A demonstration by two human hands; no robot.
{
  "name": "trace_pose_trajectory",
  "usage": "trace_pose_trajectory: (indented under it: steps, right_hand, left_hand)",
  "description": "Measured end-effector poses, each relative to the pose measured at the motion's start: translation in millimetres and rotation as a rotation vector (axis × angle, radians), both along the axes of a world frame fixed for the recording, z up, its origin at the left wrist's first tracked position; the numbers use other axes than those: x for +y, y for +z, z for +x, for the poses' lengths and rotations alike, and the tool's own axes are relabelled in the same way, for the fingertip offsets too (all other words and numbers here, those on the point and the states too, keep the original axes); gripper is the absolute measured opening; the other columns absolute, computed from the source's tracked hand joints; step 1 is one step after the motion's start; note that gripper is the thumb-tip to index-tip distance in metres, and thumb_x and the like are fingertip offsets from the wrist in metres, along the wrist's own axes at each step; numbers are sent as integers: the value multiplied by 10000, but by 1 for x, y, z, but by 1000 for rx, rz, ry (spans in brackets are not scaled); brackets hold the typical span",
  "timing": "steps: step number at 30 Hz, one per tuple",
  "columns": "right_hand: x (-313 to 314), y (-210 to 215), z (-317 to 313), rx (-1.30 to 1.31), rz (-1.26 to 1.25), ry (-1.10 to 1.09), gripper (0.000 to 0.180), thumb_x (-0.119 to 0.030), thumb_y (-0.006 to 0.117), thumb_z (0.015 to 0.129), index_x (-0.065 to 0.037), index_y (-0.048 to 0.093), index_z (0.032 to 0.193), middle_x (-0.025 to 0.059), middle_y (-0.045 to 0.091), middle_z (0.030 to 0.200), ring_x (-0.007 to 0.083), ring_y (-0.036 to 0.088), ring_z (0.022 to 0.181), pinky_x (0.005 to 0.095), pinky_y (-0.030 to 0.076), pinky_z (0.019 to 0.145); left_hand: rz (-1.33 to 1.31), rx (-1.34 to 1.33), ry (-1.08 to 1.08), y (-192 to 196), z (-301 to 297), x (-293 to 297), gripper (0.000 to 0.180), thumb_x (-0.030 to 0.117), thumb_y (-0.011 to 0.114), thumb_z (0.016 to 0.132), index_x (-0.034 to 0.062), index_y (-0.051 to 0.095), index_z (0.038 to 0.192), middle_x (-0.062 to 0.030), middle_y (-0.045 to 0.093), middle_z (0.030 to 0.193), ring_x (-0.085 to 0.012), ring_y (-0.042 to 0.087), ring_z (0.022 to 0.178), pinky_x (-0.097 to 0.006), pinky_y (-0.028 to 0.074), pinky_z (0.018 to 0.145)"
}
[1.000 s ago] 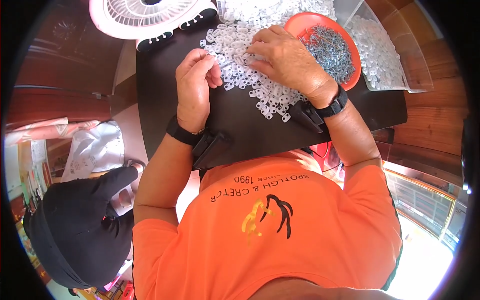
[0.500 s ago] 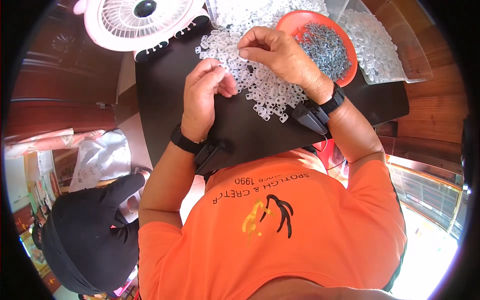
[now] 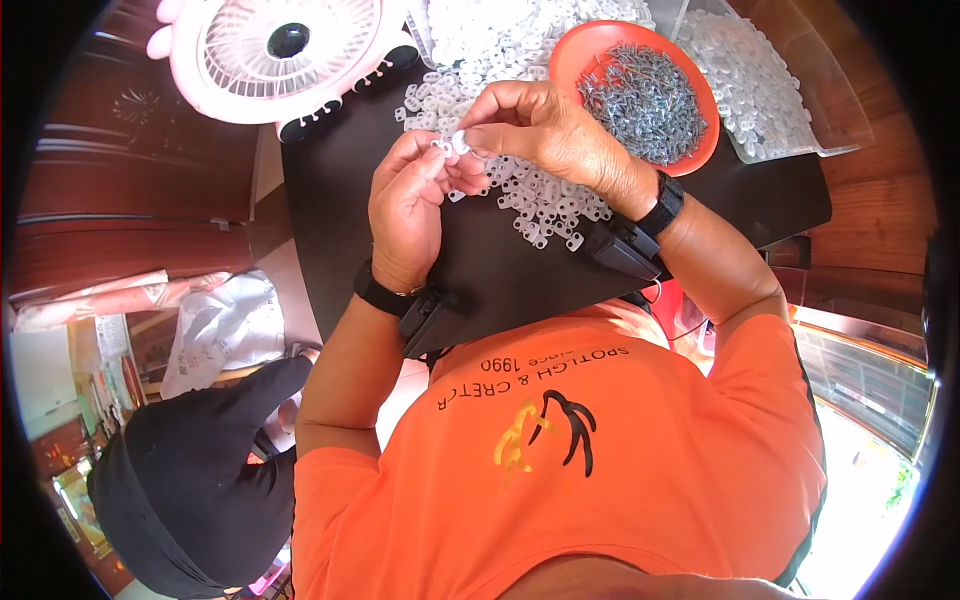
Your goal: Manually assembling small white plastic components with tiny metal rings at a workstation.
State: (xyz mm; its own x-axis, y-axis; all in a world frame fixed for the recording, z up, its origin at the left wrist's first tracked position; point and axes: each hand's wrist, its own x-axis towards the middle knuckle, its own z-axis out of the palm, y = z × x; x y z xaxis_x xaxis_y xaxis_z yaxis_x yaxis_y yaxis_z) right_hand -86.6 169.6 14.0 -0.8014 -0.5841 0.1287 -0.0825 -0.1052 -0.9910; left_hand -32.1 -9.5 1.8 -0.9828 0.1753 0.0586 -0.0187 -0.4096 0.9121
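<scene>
My left hand (image 3: 412, 200) pinches a small white plastic piece with a hole (image 3: 442, 147) between thumb and fingertips. Right beside it, my right hand (image 3: 540, 130) grips another rounded white plastic piece (image 3: 460, 142). The two pieces meet or nearly meet; whether they are joined I cannot tell. Under and around my hands spreads a loose pile of similar white pieces (image 3: 545, 205) on the dark table (image 3: 480, 265). Just beyond my right hand, an orange-red plate (image 3: 708, 145) holds a heap of small silver screws or nails (image 3: 645, 105).
A clear bin (image 3: 835, 150) at the far right holds many white pieces. More white pieces (image 3: 500, 40) are heaped at the back. A pink-and-white fan (image 3: 290, 75) stands far left. Someone in black clothing (image 3: 200, 480) is at my lower left. Each wrist wears a black strapped device (image 3: 625, 245).
My right hand has moved left and slightly down, bringing its white piece to the one in my left hand. The fingers of my left hand have come closer to the right hand.
</scene>
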Motion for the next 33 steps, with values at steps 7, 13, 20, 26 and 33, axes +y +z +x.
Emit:
trace_pose_trajectory:
  steps: [7, 13, 20, 26, 33]
  right_hand:
    - [-4, -5, 1, 41, -11, 11, 170, -55, 620, 884, -2, 629, 1046, 23, 654, 918, 70, 599, 855, 227, 487, 789]
    - [2, 2, -1, 65, 99, 29, 207, -47, 607, 890, -4, 632, 1091, 33, 659, 941, 79, 600, 873, 238, 488, 798]
    - [6, -2, -8, -93, 5, 131, 254, -30, 606, 878, 10, 619, 1129, 45, 660, 987, 102, 600, 913, 252, 484, 827]
    - [4, -3, -5, -73, -17, 100, 275, -29, 606, 877, 5, 603, 1150, 52, 650, 1031, 115, 599, 951, 254, 479, 847]
    - [5, -2, -7, -75, -20, 125, 241, -24, 593, 879, 0, 607, 1119, 33, 640, 1023, 97, 584, 929, 240, 468, 827]
  left_hand:
    - [-82, 26, -15, -2, -1, -1, 176, 161, 439, 915, 10, 523, 882, -129, 633, 797, -186, 596, 680, -289, 457, 672]
    - [-21, 9, -1, 0, -1, 0, 181, 168, 446, 913, 8, 527, 896, -127, 635, 804, -200, 614, 707, -298, 472, 689]
    - [-33, 53, -21, -1, 0, -3, 183, 172, 430, 923, 13, 520, 920, -141, 631, 847, -219, 610, 740, -324, 467, 712]
    - [-40, 65, -3, -2, 0, -3, 185, 169, 431, 923, 9, 523, 923, -142, 632, 841, -220, 610, 730, -323, 467, 708]
    - [-156, 61, 79, 1, 2, 1, 151, 147, 468, 914, 18, 534, 871, -70, 601, 748, -144, 563, 655, -260, 433, 638]
